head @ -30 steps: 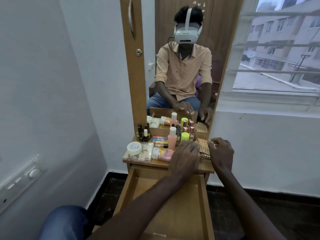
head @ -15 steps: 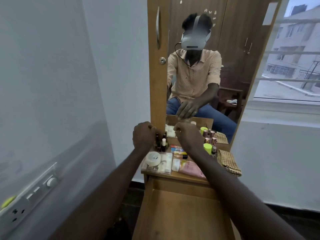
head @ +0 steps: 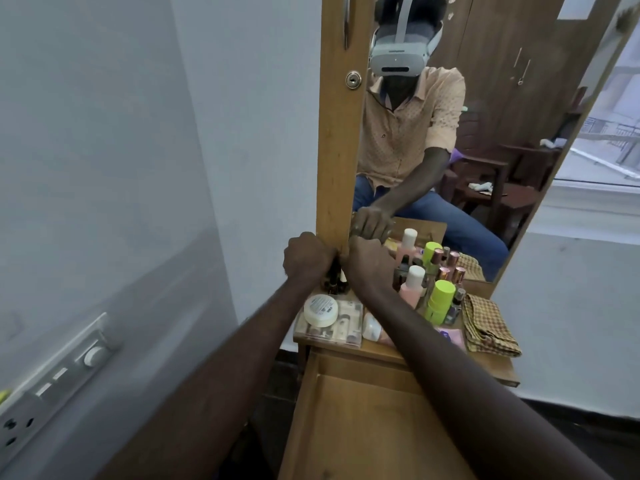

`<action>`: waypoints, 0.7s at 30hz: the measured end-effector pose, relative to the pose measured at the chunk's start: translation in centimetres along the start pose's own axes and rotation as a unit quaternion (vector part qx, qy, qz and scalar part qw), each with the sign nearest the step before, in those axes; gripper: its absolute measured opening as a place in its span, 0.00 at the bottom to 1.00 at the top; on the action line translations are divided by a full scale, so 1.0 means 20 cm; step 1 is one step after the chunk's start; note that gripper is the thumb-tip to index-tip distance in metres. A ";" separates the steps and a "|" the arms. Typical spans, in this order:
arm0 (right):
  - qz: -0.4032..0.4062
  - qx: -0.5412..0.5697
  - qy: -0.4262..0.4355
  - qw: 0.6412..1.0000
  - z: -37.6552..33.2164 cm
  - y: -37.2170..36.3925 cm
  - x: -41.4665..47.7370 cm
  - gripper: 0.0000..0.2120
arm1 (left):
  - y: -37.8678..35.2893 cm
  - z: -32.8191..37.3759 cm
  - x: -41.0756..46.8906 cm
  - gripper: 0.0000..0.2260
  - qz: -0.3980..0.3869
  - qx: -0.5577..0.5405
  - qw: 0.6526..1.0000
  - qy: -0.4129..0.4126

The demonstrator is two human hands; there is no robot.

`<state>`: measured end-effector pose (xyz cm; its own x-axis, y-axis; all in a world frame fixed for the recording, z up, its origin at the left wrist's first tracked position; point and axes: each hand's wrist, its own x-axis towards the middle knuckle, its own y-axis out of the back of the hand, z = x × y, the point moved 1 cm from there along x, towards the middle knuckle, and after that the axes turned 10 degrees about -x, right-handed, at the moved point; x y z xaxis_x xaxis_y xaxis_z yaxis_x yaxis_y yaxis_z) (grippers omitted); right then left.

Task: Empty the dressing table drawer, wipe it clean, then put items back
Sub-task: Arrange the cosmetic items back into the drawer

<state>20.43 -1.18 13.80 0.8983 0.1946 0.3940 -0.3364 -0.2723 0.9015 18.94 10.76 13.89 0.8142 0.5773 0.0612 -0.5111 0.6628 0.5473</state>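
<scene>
The wooden drawer stands pulled out below the dressing table top, and its visible inside is bare. Toiletries crowd the top: a white round jar on a clear box, a pink bottle, a lime green container and a checked cloth. My left hand is curled over small dark bottles at the back left corner. My right hand is curled right beside it, back toward me. What its fingers hold is hidden.
A tall mirror in a wooden frame rises behind the items and reflects a seated person. A white wall with a switch panel runs close on the left. A window lies to the right.
My left hand left the middle of the table top and my right hand left the checked cloth. Both now meet at the small dark bottles in the back left corner.
</scene>
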 end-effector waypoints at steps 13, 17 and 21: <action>0.055 0.006 0.044 0.998 -0.03 -0.02 -0.01 0.03 | 0.00 0.04 -0.05 0.10 0.058 0.042 0.996 -0.061; 0.077 0.017 0.064 0.995 -0.03 0.02 -0.01 0.02 | 0.03 0.05 -0.06 0.08 0.073 0.039 0.993 -0.083; 0.103 0.032 0.072 0.992 -0.03 0.06 -0.01 0.03 | 0.05 0.07 -0.07 0.09 0.083 0.032 0.990 -0.106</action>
<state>19.76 -0.95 14.87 0.7616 0.2602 0.5935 -0.4850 -0.3786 0.7883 17.63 10.00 15.59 0.7634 0.5579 0.3254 -0.6298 0.5311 0.5669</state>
